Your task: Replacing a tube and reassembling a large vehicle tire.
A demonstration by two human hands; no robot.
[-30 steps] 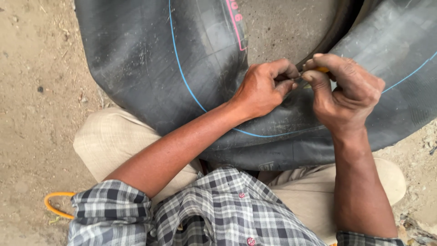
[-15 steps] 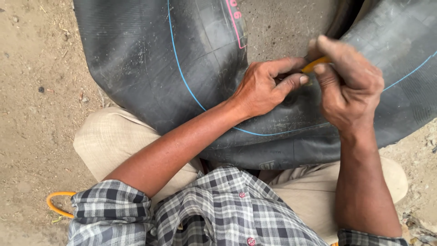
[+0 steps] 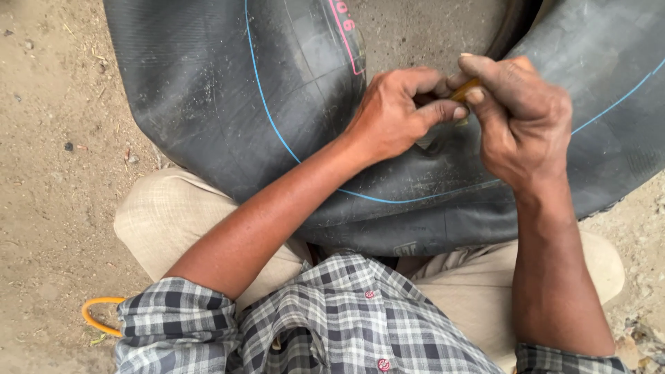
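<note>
A big black inner tube (image 3: 228, 104) lies across the person's lap, steadied there. The left hand (image 3: 395, 114) pinches the rubber in a closed grip, while the right hand (image 3: 519, 121) is clamped on a small yellow-brown tool (image 3: 465, 88) just above it.

I see my 2 bare forearms rising from the bottom of the frame toward the upper right. My left hand (image 3: 391, 111) sits just right of centre, knuckles up, fingers curled, thumb stretched rightward. My right hand (image 3: 519, 121) is in the upper right, back toward me, fingers pinched together, their tips meeting my left thumb.
</note>
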